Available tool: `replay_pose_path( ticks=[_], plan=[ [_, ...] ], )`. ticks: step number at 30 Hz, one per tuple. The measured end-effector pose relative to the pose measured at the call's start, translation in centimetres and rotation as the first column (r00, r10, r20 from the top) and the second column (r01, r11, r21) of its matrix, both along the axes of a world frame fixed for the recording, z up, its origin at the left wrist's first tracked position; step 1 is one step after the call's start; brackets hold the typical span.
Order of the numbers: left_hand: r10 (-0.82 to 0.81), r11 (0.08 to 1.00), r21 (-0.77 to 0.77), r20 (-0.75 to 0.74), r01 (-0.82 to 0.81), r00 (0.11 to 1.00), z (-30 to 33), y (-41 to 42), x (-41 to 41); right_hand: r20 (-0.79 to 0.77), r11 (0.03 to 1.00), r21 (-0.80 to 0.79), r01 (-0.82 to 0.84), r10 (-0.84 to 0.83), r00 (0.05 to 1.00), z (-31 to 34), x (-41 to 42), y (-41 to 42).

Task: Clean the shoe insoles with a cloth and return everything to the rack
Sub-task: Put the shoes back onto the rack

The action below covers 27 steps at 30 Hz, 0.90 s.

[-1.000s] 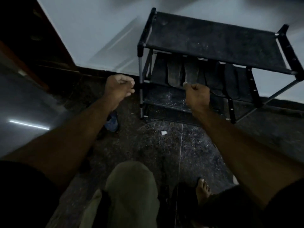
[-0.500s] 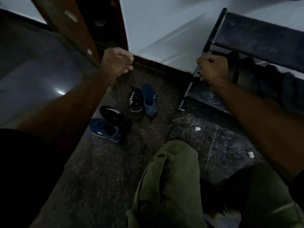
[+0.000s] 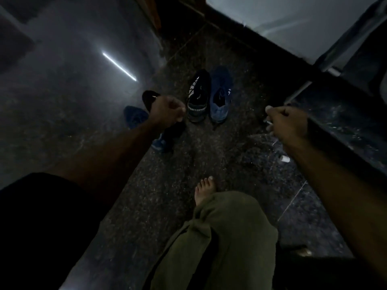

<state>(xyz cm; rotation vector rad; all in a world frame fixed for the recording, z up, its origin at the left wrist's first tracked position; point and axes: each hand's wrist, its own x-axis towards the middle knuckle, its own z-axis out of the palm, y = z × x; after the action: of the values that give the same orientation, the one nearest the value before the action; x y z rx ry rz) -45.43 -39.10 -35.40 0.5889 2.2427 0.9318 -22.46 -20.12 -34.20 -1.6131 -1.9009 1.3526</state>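
Here, four shoes (image 3: 199, 95) lie on the floor beyond the curled, empty left hand (image 3: 167, 109) and right hand (image 3: 287, 122).

Four shoes sit on the dark speckled floor ahead of me. A black shoe (image 3: 198, 97) with white stripes and a blue shoe (image 3: 219, 95) stand side by side, touching, openings up. Left of them a second black shoe (image 3: 149, 98) and a second blue shoe (image 3: 137, 120) lie askew, partly hidden. The rack (image 3: 343, 109) stands at my right, its dusty lower shelf showing.
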Motion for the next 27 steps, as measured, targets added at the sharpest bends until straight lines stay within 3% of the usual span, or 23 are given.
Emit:
replay_pose_path(
  ticks=[4, 7, 13, 19, 25, 27],
  plan=[
    [0.013, 0.99, -0.142, 0.0, -0.013, 1.0, -5.0, -2.0, -0.5, 0.036, 0.995, -0.094, -0.043, 0.046, 0.998, -6.0, -1.0, 0.2],
    [0.002, 0.965, -0.262, -0.079, -0.022, 0.997, -8.2, -3.5, -0.9, 0.038, 0.983, -0.144, -0.111, 0.118, 0.992, -9.7, -2.6, 0.0],
    [0.047, 0.914, -0.386, -0.208, -0.126, 0.977, -13.8, -5.6, -2.1, 0.113, 0.951, -0.029, -0.308, 0.31, 0.944, -16.1, -7.6, 1.1],
    [-0.004, 0.916, -0.375, -0.36, -0.141, 0.933, -17.3, -6.7, -2.8, 0.343, 0.753, 0.269, -0.601, 0.508, 0.79, -19.0, -12.2, 2.6],
    [-0.095, 0.879, -0.473, -0.289, -0.056, 0.953, -20.0, -6.8, -3.3, 0.374, 0.561, 0.23, -0.795, 0.704, 0.604, -21.8, -12.5, 3.4],
    [-0.111, 0.853, -0.521, -0.244, -0.033, 0.963, -20.7, -6.2, -3.4, 0.395, 0.542, 0.18, -0.821, 0.725, 0.565, -22.4, -13.1, 3.6]
  ],
)
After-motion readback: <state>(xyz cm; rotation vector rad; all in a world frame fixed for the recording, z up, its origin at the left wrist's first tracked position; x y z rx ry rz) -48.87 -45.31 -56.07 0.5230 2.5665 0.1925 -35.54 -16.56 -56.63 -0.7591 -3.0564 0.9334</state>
